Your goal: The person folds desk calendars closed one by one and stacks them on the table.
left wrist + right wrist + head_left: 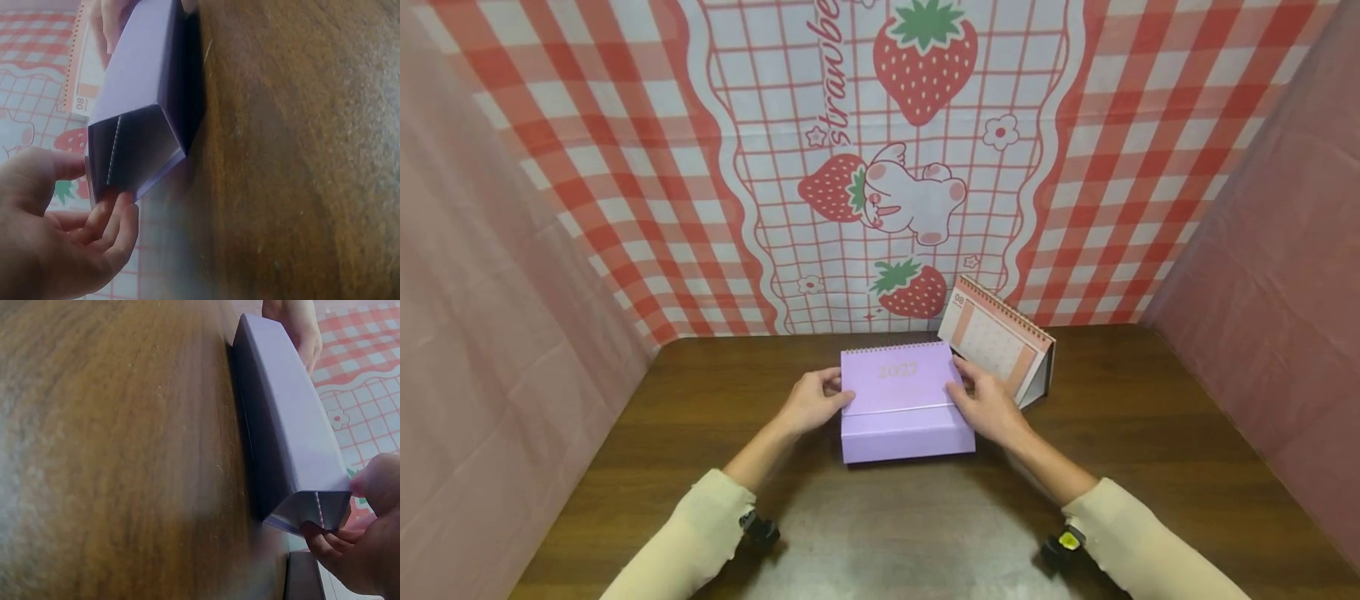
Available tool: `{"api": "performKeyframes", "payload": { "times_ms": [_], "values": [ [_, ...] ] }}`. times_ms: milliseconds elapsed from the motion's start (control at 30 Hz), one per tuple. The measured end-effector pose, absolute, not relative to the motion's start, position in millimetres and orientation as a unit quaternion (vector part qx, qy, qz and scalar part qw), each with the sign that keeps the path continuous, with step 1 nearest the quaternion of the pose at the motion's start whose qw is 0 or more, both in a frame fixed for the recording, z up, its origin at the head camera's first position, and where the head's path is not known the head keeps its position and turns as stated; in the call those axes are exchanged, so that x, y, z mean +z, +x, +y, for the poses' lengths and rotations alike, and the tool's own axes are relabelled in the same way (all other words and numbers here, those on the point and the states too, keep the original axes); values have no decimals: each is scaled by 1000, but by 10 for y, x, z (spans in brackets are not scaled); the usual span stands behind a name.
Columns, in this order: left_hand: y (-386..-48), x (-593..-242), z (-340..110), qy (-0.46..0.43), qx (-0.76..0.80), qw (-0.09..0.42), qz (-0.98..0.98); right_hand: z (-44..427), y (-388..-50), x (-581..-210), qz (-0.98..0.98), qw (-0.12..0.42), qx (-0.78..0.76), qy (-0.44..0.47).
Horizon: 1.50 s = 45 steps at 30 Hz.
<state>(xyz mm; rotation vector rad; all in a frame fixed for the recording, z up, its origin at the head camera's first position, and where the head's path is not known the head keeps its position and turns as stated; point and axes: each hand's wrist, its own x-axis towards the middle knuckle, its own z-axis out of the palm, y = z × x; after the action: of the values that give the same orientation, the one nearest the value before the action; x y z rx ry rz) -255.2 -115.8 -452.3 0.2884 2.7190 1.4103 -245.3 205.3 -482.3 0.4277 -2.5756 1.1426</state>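
A purple desk calendar point(895, 383) marked 2027 or similar is between the two hands in the head view, its spiral binding along the far edge. My left hand point(816, 400) grips its left side, thumb on the front face and fingers curled behind; the left wrist view shows those fingers reaching into the calendar's hollow end point(140, 147). On the opposite side my right hand point(988, 404) pinches the edge the same way, its fingertips inside the open end point(312, 509). Behind the right hand stands a second, pink-and-white desk calendar point(1000, 337) showing 08.
The brown wooden table point(1150, 467) spreads around the calendars. A strawberry-print checked cloth point(887, 125) hangs along the back, and pink cloth walls point(497, 292) close in the left and right sides. Each forearm wears a dark wrist device point(760, 531).
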Motion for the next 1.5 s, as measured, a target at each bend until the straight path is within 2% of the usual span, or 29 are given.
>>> {"api": "performKeyframes", "payload": {
  "times_ms": [533, 1067, 1133, 1367, 1500],
  "values": [
    [-2519, -4573, -1171, 126, 428, 90, 891, 2100, -2493, -5008, -922, 112, 338, 151],
    [-2493, -4564, -1139, 110, 428, 86, 893, 2096, -2488, -5082, -942, 119, 272, 158],
    [-2539, -4628, -1162, 124, 424, 75, 894, 2081, -2503, -5074, -942, 120, 266, 166],
    [-2998, -5269, -1233, 198, 338, -21, 920, 1990, -2593, -5095, -943, 85, 269, 175],
    [-3020, -5312, -1141, 225, 323, 9, 919, 1913, -2650, -5171, -946, 73, 258, 182]
  ]
}}
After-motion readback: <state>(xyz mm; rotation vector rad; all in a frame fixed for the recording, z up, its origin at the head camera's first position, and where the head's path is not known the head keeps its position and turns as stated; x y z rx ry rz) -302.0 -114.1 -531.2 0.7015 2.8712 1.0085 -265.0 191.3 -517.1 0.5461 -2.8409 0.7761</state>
